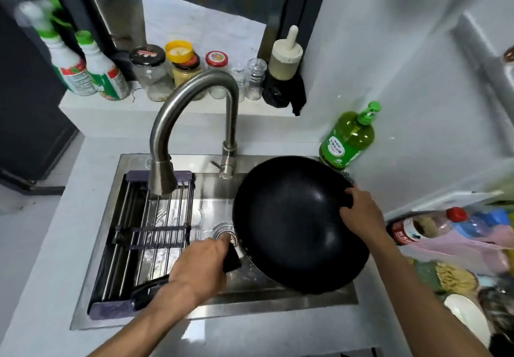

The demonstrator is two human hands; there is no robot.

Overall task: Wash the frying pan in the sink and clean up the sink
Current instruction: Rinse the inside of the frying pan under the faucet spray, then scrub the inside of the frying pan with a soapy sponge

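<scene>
The frying pan [294, 223] sits tilted in the right half of the sink [194, 303], its far rim up near the green soap bottle [347, 136]. The left hand [199, 269] is curled round the pan's black handle [232, 259]; the right hand [360, 212] pinches a dark scrubbing pad [347, 196] against the upper rim. To scrub well, I would keep the handle steady and work the pad in circles from rim to centre. The pan looks empty, with no water pooled. No stream shows from the faucet [192, 111]. A rack [144, 234] spans the sink's left side. Jars [151, 72] on the ledge hold pale contents.
</scene>
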